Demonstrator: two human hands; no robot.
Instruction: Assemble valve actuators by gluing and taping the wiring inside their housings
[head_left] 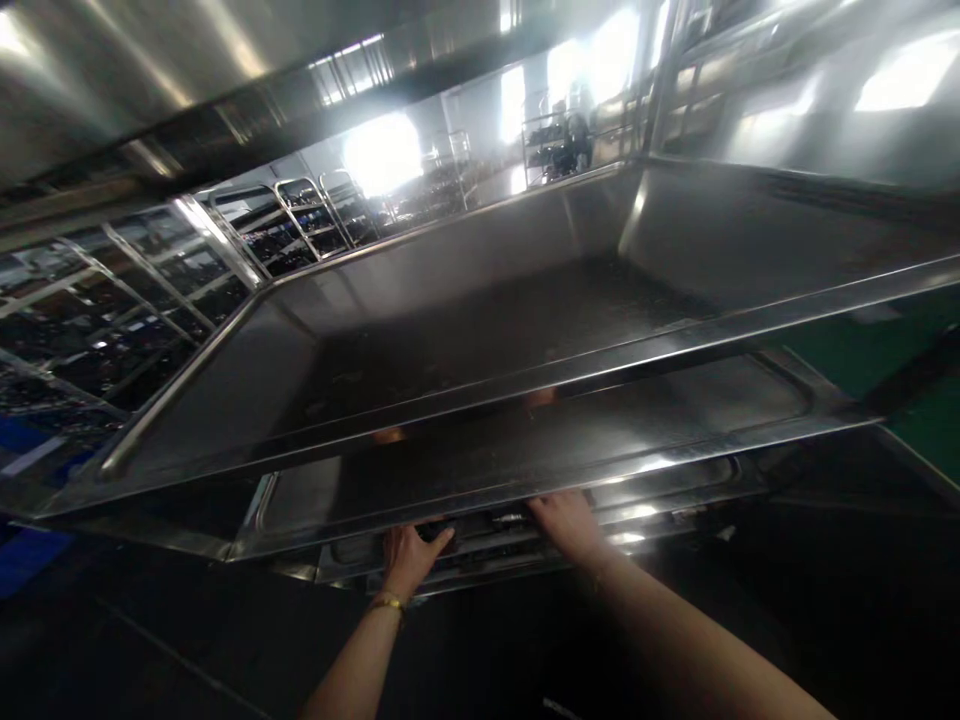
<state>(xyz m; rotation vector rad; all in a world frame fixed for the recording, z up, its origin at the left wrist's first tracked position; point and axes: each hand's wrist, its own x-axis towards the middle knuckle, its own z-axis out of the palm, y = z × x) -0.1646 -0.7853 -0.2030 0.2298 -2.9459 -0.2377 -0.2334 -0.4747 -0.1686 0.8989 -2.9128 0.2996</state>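
Both my hands reach into the gap beneath the second metal tray shelf [637,425] of a steel rack. My left hand [409,560] is just under that shelf's front lip, its thumb stretched out to the right and apart from the palm. Its other fingers are largely covered by the lip. To the right, my right hand [568,525] is at the same level with its fingertips partly hidden, so its grip cannot be made out. Between the hands lie dark items with a shiny metallic piece [510,518], too dim to name. Above, a large metal tray shelf [465,330] spans the view.
More metal tray shelves [637,512] sit lower in the rack. A steel panel [150,70] hangs overhead. At left stand racks [97,300] loaded with dark parts, with blue bins [30,560] low down. Green floor [862,350] shows at right.
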